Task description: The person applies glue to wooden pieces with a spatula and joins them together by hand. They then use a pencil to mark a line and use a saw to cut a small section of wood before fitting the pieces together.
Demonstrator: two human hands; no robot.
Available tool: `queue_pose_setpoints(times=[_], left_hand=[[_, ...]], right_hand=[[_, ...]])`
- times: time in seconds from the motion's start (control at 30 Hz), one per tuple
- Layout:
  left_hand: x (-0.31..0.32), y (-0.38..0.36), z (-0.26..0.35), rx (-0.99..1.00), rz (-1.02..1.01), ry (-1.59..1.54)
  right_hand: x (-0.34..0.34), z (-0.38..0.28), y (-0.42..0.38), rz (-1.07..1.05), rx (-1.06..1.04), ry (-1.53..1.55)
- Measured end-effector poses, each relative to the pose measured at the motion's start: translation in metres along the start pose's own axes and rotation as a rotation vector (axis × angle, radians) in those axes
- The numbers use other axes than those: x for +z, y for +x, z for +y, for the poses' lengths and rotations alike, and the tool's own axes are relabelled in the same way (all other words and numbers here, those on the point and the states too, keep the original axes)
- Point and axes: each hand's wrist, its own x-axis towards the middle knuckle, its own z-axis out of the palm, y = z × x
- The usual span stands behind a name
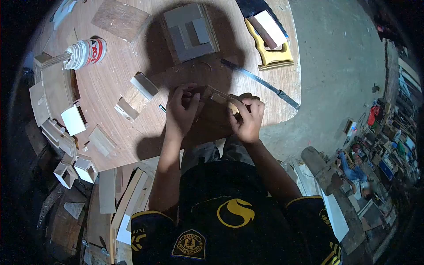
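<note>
Far left, table edge: a stack of curved and square wooden offcuts (pixel 48 97), some open box-shaped pieces lower down near the rim. Above them a glue bottle (pixel 86 53) lies on its side, white with a red label, cap toward the left. A flat plywood sheet (pixel 120 18) sits near the top of the round wooden table (pixel 110 75).

Left of centre: a small wooden block assembly (pixel 137 96), pale faces, resting on the tabletop, well apart from the hands.

Centre: left hand (pixel 181 110) pinches one end of a small wooden piece (pixel 218 97), fingers curled on it. Right hand (pixel 247 119) grips the other end, thumb and fingers closed on the wood. The piece is held between both hands just above the tabletop, tilted, in the shadow of the person's head. Its exact form cannot be told.

Above the hands: a square wooden board with a grey panel pattern (pixel 191 32).

Right: a long saw blade (pixel 260 83) lies diagonally on the table, just beyond the right hand. Upper right, a handsaw with a yellow handle (pixel 269 53), a pale block (pixel 270 27) resting on it.
</note>
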Motion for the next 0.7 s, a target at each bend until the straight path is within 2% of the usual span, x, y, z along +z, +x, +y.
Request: queue_pose_setpoints(times=[0.7], left_hand=[[0.005, -0.002, -0.001, 0.019, -0.029, 0.08]], right_hand=[[0.007, 0.0, -0.004, -0.022, -0.012, -0.013]])
